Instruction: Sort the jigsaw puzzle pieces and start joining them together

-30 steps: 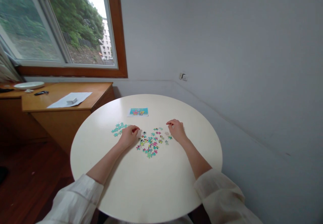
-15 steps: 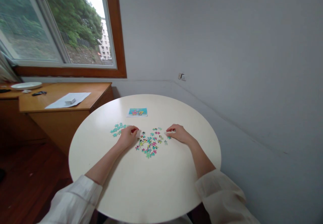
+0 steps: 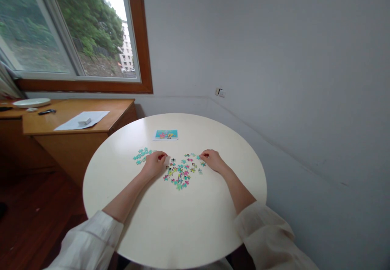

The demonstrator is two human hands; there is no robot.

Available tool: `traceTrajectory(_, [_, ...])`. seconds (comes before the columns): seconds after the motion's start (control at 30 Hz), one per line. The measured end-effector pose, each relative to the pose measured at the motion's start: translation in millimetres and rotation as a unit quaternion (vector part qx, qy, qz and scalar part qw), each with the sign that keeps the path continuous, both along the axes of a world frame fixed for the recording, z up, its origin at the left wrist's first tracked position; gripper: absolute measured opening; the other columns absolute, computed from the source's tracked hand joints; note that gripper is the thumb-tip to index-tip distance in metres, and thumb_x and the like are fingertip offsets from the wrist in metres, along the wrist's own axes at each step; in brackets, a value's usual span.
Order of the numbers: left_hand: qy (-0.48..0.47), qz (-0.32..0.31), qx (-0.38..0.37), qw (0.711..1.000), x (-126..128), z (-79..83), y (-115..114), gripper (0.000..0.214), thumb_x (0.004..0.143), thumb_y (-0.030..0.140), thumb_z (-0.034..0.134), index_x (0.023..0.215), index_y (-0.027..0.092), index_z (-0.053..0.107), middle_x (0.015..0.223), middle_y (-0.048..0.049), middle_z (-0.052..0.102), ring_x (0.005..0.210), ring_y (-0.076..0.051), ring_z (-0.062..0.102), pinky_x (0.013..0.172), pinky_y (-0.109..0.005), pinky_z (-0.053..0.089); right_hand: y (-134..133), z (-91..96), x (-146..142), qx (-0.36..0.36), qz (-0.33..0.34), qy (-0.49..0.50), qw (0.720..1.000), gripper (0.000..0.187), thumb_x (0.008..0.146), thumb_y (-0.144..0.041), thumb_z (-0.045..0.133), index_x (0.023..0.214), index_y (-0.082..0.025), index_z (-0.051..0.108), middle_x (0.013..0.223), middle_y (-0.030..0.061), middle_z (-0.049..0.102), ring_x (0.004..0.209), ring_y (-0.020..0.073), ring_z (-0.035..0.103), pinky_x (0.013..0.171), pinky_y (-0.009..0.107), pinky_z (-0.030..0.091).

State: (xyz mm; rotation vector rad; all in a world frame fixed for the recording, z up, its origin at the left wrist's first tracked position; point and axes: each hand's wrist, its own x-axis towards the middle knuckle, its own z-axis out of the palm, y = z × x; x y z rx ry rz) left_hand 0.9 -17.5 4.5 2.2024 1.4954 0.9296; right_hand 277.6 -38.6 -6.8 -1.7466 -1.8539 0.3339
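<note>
Loose jigsaw pieces (image 3: 183,174) in teal, pink, yellow and green lie scattered in the middle of the round table. Just left of this pile my left hand (image 3: 156,162) rests with its fingers closed in a pinch; what they hold, if anything, is hidden. A second group of mostly teal jigsaw pieces (image 3: 141,155) lies beyond that hand on the left. At the pile's right edge, my right hand (image 3: 213,160) has thumb and fingers pinched together on a small teal jigsaw piece (image 3: 198,157). A picture card (image 3: 166,135) with cartoon figures lies farther back.
The pale round table (image 3: 183,229) stands near a grey wall with a socket (image 3: 222,93). To the left, a wooden desk (image 3: 79,140) holds a paper sheet (image 3: 94,119), a small white box (image 3: 84,121) and a white plate (image 3: 32,103) below a window.
My right hand has shifted slightly left and away from me, its fingers closing at a teal piece. A piece that was under it now shows beside it. My left hand stays put.
</note>
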Motion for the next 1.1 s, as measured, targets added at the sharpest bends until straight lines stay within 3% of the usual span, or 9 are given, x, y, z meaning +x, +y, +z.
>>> traceTrajectory(0.3, [-0.007, 0.003, -0.011, 1.000, 1, 1.0, -1, 0.029, 0.076, 0.027, 0.044, 0.081, 0.016, 0.070, 0.084, -0.0078, 0.071, 0.079, -0.022, 0.062, 0.077, -0.032, 0.045, -3, 7.5, -4, -0.037, -0.068, 0.018, 0.997, 0.018, 0.073, -0.037, 0.061, 0.067, -0.020, 0.068, 0.070, 0.0000, 0.068, 0.069, 0.0141, 0.059, 0.073, 0.029, 0.038])
traceTrajectory(0.63, [-0.011, -0.003, -0.005, 1.000, -1, 0.0, 0, 0.029, 0.076, 0.029, 0.043, 0.080, 0.016, 0.070, 0.084, -0.0082, 0.071, 0.078, -0.022, 0.062, 0.077, -0.032, 0.046, -4, 11.7, -6, 0.008, -0.102, 0.047, 0.994, 0.016, 0.074, -0.034, 0.058, 0.068, -0.021, 0.066, 0.069, -0.0005, 0.068, 0.068, 0.0139, 0.059, 0.077, 0.030, 0.039])
traceTrajectory(0.83, [-0.012, 0.004, -0.002, 1.000, -1, -0.4, 1, 0.030, 0.076, 0.030, 0.043, 0.081, 0.017, 0.070, 0.083, -0.0071, 0.072, 0.077, -0.021, 0.062, 0.077, -0.032, 0.046, -8, 18.3, 8, 0.016, -0.089, 0.032, 0.995, 0.014, 0.073, -0.026, 0.056, 0.075, -0.022, 0.069, 0.077, 0.0003, 0.069, 0.076, 0.0155, 0.060, 0.081, 0.031, 0.038])
traceTrajectory(1.1, [-0.006, 0.001, -0.005, 1.000, -1, -0.7, 2, 0.031, 0.076, 0.030, 0.042, 0.080, 0.017, 0.070, 0.083, -0.0076, 0.071, 0.077, -0.022, 0.062, 0.077, -0.033, 0.046, -19, 23.8, 27, -0.073, 0.003, -0.027, 0.997, 0.016, 0.064, -0.033, 0.070, 0.077, -0.024, 0.072, 0.095, 0.0030, 0.069, 0.096, 0.0227, 0.057, 0.091, 0.040, 0.032])
